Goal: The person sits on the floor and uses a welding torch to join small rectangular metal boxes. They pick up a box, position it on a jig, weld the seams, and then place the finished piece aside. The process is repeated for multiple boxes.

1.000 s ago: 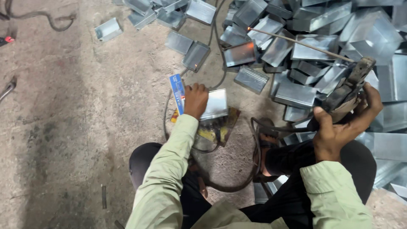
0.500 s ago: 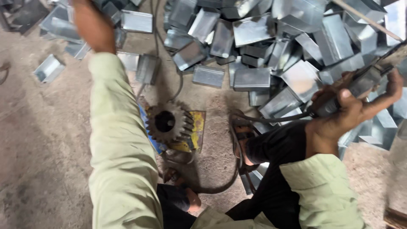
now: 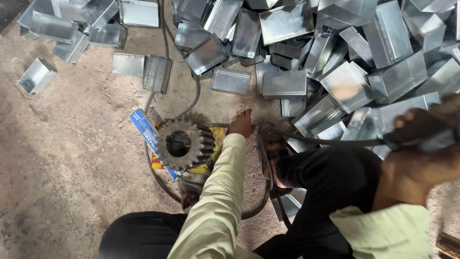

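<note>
My left hand (image 3: 241, 123) is down on the dirt floor just right of a large steel gear (image 3: 184, 144), close to my sandalled foot (image 3: 274, 153). Nothing shows in it, and its fingers are too curled under to read. The gear lies flat on a yellow and blue printed sheet (image 3: 143, 127). At the right edge my right hand (image 3: 421, 128), blurred by motion, is closed around a dark hand tool (image 3: 433, 139). A black cable (image 3: 330, 142) runs left from the tool. Behind both hands lies a heap of shiny sheet-metal boxes (image 3: 335, 62).
Loose metal boxes (image 3: 155, 73) and one stray box (image 3: 37, 76) lie on the rough floor at the upper left. A hose or cable (image 3: 165, 38) snakes from the top down around the gear. My black-trousered legs (image 3: 330, 192) fill the lower middle.
My left arm has pulled back from the far boxes at the upper left to the floor beside the gear. My right hand and its tool have shifted lower and are blurred.
</note>
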